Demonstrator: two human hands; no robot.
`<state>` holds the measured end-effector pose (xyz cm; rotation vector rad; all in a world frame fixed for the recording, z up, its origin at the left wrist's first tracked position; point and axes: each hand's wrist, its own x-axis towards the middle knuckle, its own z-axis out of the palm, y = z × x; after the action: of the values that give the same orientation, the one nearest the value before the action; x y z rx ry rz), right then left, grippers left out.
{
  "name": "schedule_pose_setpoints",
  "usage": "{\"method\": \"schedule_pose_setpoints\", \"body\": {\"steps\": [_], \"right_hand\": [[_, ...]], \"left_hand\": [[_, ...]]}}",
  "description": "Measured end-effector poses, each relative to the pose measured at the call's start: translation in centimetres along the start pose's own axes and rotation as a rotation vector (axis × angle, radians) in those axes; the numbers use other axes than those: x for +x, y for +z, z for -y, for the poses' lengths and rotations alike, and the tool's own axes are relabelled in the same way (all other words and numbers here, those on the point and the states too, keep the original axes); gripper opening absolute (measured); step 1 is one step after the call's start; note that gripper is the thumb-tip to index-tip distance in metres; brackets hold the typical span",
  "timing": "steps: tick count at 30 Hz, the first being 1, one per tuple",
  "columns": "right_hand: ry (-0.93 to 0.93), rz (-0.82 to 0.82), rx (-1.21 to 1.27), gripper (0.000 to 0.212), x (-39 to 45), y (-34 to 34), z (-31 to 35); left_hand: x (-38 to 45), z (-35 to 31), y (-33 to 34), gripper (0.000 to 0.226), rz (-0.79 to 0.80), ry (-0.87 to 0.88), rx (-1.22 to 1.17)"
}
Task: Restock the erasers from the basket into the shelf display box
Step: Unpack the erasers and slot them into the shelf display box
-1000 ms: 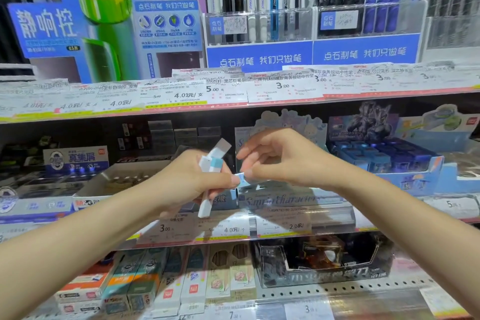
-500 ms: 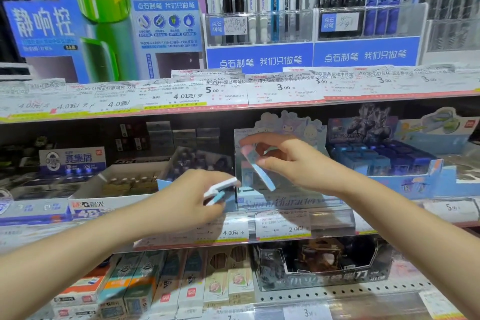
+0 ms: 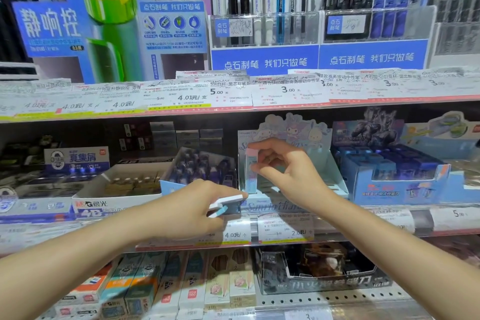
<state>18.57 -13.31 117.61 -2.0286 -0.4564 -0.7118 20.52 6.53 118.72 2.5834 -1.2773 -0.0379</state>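
My right hand (image 3: 288, 169) pinches one pastel blue-and-pink eraser (image 3: 251, 173), held upright at the left side of the light blue cartoon-character display box (image 3: 335, 179) on the middle shelf. Its lower end is down inside the box. My left hand (image 3: 192, 209) grips two more erasers (image 3: 225, 204), white and blue, in front of the box's front panel. The basket is out of view.
A white M&G eraser box (image 3: 104, 199) and a box of dark blue erasers (image 3: 200, 167) stand to the left. A blue sharpener display (image 3: 389, 176) is on the right. Price tags line the shelf edges (image 3: 233, 101). Pens hang above; more boxed goods sit below.
My right hand took one eraser from the left hand's bundle, carried it up and right, and turned it upright into the box. My left hand dropped lower with the remaining erasers.
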Motion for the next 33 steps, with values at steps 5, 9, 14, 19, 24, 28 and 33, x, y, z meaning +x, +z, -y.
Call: {"method": "schedule_pose_setpoints", "body": {"steps": [5, 9, 14, 19, 24, 28, 33], "right_hand": [[-0.003, 0.049, -0.052, 0.023, -0.2, 0.0, -0.3], [-0.055, 0.039, -0.057, 0.020, -0.6, -0.1, -0.4], [-0.074, 0.039, -0.132, 0.026, -0.6, -0.1, -0.6], [-0.055, 0.075, -0.143, 0.022, -0.5, -0.2, -0.3], [0.000, 0.021, -0.007, 0.027, -1.3, -0.5, 1.3], [-0.084, -0.072, 0.000, 0.010, -2.0, 0.0, 3.3], [0.080, 0.054, 0.022, 0.034, -1.9, 0.3, 4.7]], "left_hand": [[0.0, 0.3, 0.0, 0.054, 0.000, 0.002, -0.021], [0.1, 0.2, 0.0, 0.054, 0.003, 0.008, -0.027], [0.0, 0.3, -0.1, 0.055, 0.019, -0.006, -0.030], [-0.2, 0.0, -0.1, 0.037, -0.061, 0.009, -0.120], [-0.3, -1.0, -0.8, 0.008, -0.097, -0.042, -0.581], [0.2, -1.3, -0.8, 0.014, -0.050, -0.019, -0.731], [0.7, -2.5, -0.5, 0.005, -0.129, -0.053, -0.761]]}}
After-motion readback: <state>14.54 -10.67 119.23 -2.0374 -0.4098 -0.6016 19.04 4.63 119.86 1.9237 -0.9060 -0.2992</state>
